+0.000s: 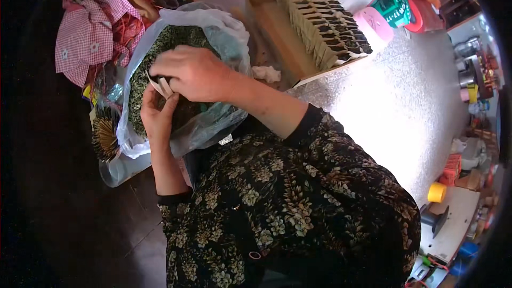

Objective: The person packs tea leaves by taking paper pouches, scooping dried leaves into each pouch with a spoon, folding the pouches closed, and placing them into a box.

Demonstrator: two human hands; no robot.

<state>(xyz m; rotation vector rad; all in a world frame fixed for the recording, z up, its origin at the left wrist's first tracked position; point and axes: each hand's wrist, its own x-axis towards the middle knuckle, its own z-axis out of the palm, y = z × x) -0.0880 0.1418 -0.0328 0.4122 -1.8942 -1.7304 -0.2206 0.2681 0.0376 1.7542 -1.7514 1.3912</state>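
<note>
My left hand (158,117) pinches a small pale paper packet (163,88) between thumb and fingers. Over its top my right hand (196,73) is bent, with blurred fingertips at the packet's upper edge; whether they grip anything is hidden. Both hands are above a white plastic bag (234,28), whose mouth is spread wide. Dried, dark green crumbled leaf (182,36) fills much of the bag.
Right of the bag, a shallow cardboard box (276,36) holds rows of pale packets with dark tops (320,24). Crumpled white tissue (267,74) lies beside it. A pink checked cloth (86,36) hangs at left, above a brush-like bundle (105,134). Shelves of goods line the far right.
</note>
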